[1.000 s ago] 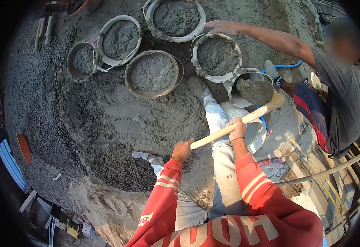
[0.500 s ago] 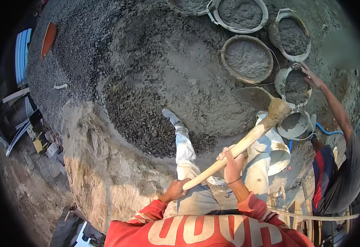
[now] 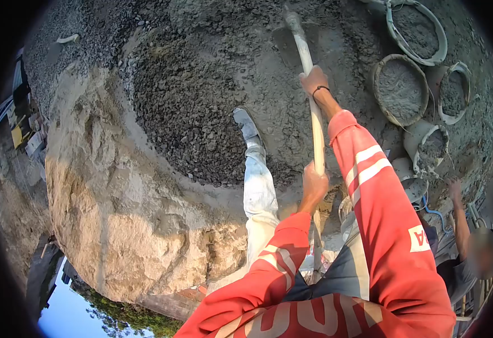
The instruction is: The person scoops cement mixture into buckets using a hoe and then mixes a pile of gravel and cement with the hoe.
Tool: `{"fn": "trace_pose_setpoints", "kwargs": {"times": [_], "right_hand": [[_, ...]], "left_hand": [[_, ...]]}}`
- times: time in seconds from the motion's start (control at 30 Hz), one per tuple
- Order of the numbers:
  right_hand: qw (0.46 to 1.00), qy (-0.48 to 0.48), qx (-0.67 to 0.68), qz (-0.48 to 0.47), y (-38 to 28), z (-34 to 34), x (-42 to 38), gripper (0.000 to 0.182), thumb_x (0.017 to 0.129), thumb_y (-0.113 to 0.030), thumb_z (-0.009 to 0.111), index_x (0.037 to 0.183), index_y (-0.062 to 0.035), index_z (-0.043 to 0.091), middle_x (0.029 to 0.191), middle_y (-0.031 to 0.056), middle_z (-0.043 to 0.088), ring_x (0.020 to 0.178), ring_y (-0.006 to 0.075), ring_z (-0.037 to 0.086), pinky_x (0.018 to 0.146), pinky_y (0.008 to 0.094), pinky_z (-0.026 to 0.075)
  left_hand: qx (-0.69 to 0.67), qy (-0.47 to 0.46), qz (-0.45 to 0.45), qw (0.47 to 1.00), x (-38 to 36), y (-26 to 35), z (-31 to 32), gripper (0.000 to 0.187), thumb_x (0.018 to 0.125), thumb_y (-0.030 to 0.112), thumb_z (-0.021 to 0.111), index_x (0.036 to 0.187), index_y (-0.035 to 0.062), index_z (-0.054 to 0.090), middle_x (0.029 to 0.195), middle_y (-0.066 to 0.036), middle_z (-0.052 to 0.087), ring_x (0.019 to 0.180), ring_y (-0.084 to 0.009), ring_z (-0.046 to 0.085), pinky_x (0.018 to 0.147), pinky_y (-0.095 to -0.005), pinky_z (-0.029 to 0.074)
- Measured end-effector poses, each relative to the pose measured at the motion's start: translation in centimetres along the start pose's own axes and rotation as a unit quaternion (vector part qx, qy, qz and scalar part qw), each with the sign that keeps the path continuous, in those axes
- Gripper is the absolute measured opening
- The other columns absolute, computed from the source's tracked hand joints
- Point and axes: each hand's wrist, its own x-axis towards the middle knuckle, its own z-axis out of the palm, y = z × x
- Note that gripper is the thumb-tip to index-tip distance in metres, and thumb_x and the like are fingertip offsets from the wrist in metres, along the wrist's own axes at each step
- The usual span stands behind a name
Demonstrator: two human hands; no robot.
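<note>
My left hand (image 3: 314, 183) is wrapped round the lower end of a wooden handle (image 3: 317, 129). Further up the same handle, my right hand (image 3: 314, 80) grips it, a dark band at its wrist. The handle reaches away from me to a hoe head (image 3: 293, 22), whose dark blade lies at the wet grey concrete mix (image 3: 212, 56). My booted foot (image 3: 247, 123) stands on the mix, left of the handle.
Buckets of wet mix stand at the right, among them a round one (image 3: 401, 90) and a tilted one (image 3: 431, 147). A co-worker's arm (image 3: 460, 225) shows at the lower right. A pale earth mound (image 3: 117, 208) rises at the left.
The hoe has swung from beside the buckets out onto the mix, both my arms now stretched forward. The view has shifted right. The co-worker's hand is off the bucket.
</note>
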Motion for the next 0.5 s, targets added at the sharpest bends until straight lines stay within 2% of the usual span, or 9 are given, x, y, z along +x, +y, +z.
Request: {"fn": "trace_pose_setpoints", "kwargs": {"times": [0.03,0.07,0.1,0.17,0.23,0.33,0.4,0.47,0.5], "right_hand": [[1.0,-0.005,-0.006,0.003,1.2,1.8,-0.7,0.046,0.081,-0.028,0.069,0.111,0.0047,0.057,0.107,0.0271,0.065,0.103,0.0405,0.063,0.087,0.0452,0.052],[0.999,-0.019,-0.028,0.011,2.6,3.5,-1.9,0.045,0.081,-0.03,0.069,0.109,0.0037,0.057,0.106,0.0264,0.065,0.102,0.0402,0.063,0.086,0.0457,0.052],[0.998,-0.025,-0.045,0.019,3.8,4.6,-2.5,0.044,0.081,-0.031,0.069,0.107,0.0027,0.058,0.104,0.0257,0.066,0.101,0.0399,0.064,0.085,0.0463,0.051],[0.995,-0.039,-0.055,0.075,5.0,6.6,-5.5,0.044,0.081,-0.03,0.069,0.108,0.0032,0.059,0.107,0.0261,0.065,0.104,0.0402,0.063,0.089,0.0461,0.051],[0.986,-0.091,-0.067,0.122,7.3,7.9,-8.2,0.044,0.08,-0.025,0.069,0.113,0.0024,0.058,0.111,0.0276,0.063,0.106,0.0399,0.062,0.092,0.0447,0.051],[0.976,-0.092,-0.04,0.191,11.2,10.0,-11.8,0.039,0.08,-0.023,0.068,0.109,0.0013,0.062,0.109,0.0268,0.065,0.104,0.0391,0.063,0.088,0.045,0.053],[0.971,-0.096,-0.029,0.215,14.1,10.4,-13.2,0.037,0.08,-0.023,0.068,0.108,0.0007,0.064,0.108,0.0265,0.065,0.104,0.0388,0.064,0.087,0.045,0.053],[0.962,-0.128,0.026,0.241,19.6,13.4,-14.0,0.031,0.084,-0.018,0.063,0.098,0.0095,0.06,0.076,0.0204,0.066,0.061,0.0292,0.068,0.053,0.0402,0.055],[0.961,-0.124,0.035,0.245,20.1,13.4,-13.7,0.031,0.084,-0.018,0.063,0.098,0.0095,0.06,0.076,0.0204,0.066,0.061,0.0292,0.068,0.053,0.0402,0.055]], "left_hand": [[-0.005,0.009,0.012,1.0,-0.8,-0.8,-0.2,0.009,0.082,-0.004,0.046,0.08,0.0016,0.052,0.059,-0.003,0.05,0.045,-0.0129,0.05,0.039,-0.0302,0.038],[-0.071,-0.01,-0.061,0.996,-2.1,-1.6,-0.5,0.012,0.082,-0.003,0.043,0.076,0.0025,0.052,0.057,-0.002,0.048,0.044,-0.0136,0.048,0.039,-0.0303,0.038],[-0.072,-0.016,-0.061,0.995,-3.3,-1.6,-0.8,0.012,0.082,-0.003,0.043,0.076,0.0025,0.052,0.057,-0.002,0.048,0.044,-0.0136,0.048,0.039,-0.0303,0.038],[-0.03,-0.004,-0.167,0.986,-6.8,-0.9,-2.2,0.013,0.081,-0.004,0.043,0.076,0.0037,0.053,0.057,-0.003,0.049,0.045,-0.0137,0.049,0.039,-0.0303,0.038],[-0.027,-0.016,-0.251,0.967,-9.2,-2.4,-3.7,0.004,0.076,0.002,0.054,0.079,-0.0011,0.054,0.06,-0.01,0.055,0.056,-0.0219,0.059,0.051,-0.0365,0.045],[0.039,-0.035,-0.165,0.985,-12.3,-7.4,-5.3,0.009,0.077,0.006,0.058,0.082,-0.0007,0.056,0.061,-0.011,0.055,0.053,-0.0214,0.059,0.048,-0.0364,0.046],[0.082,-0.046,-0.185,0.978,-13.9,-10.9,-5.4,0.012,0.078,0.008,0.059,0.086,-0.0006,0.056,0.061,-0.012,0.055,0.052,-0.0207,0.059,0.048,-0.0362,0.046],[0.126,-0.052,-0.206,0.969,-14.5,-10.1,-5.3,0.016,0.078,0.01,0.061,0.089,-0.0004,0.057,0.062,-0.012,0.055,0.051,-0.0199,0.058,0.047,-0.036,0.046],[0.115,-0.082,-0.192,0.971,-14.4,-6.4,-5.8,0.018,0.079,0.01,0.061,0.093,-0.0003,0.056,0.063,-0.011,0.055,0.053,-0.0191,0.058,0.048,-0.0356,0.046]]}}
